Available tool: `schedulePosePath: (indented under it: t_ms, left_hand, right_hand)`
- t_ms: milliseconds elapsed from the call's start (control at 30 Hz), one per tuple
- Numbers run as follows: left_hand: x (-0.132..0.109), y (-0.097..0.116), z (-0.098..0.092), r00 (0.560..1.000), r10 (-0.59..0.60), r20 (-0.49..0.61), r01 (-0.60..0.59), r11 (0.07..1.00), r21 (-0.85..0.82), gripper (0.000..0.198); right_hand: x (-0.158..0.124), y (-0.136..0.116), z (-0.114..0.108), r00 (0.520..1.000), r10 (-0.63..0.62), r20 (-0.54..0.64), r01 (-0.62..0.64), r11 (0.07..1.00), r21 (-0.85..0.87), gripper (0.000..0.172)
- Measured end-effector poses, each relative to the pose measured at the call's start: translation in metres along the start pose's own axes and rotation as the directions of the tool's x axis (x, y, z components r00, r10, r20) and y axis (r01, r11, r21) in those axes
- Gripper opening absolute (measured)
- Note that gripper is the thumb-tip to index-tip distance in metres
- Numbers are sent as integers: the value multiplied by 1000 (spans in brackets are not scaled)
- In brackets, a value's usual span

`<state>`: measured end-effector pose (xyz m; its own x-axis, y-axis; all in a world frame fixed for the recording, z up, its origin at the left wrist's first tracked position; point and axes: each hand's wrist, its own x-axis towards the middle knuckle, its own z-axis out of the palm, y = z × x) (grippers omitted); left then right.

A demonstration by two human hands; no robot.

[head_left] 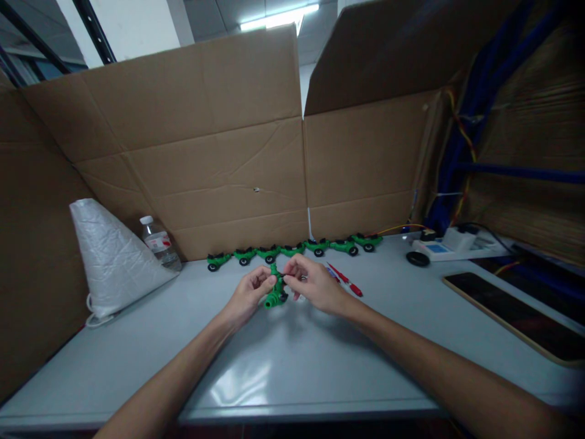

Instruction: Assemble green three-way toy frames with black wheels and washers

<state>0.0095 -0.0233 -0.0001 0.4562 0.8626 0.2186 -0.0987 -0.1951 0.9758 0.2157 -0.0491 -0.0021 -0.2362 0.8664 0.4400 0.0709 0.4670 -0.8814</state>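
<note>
A small green toy vehicle with black wheels (275, 292) is held just above the grey table (283, 360), at its middle. My left hand (249, 295) grips its left side with curled fingers. My right hand (311, 283) pinches its upper part between thumb and fingertips. Behind my hands, a row of several finished green toy vehicles (292, 249) stands along the foot of the cardboard wall.
A red pen (346, 281) lies right of my right hand. A white bag (109, 259) and a water bottle (159, 242) stand at the left. At the right are a white power strip (450, 246), a black disc (417, 258) and a dark tablet (516, 315). Cardboard walls (219, 158) enclose the table.
</note>
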Motion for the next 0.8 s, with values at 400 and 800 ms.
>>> schedulePosePath:
  t_ms: [400,800]
  left_hand:
    - [-5,16,6,991,129,-32,-119,969,216,40]
    - [-5,10,7,991,-43,130,28,993,111,48]
  right_hand:
    - [5,0,-3,964,256,67,-265,925,272,29]
    - [6,6,-32,991,0,136,19,990,-140,26]
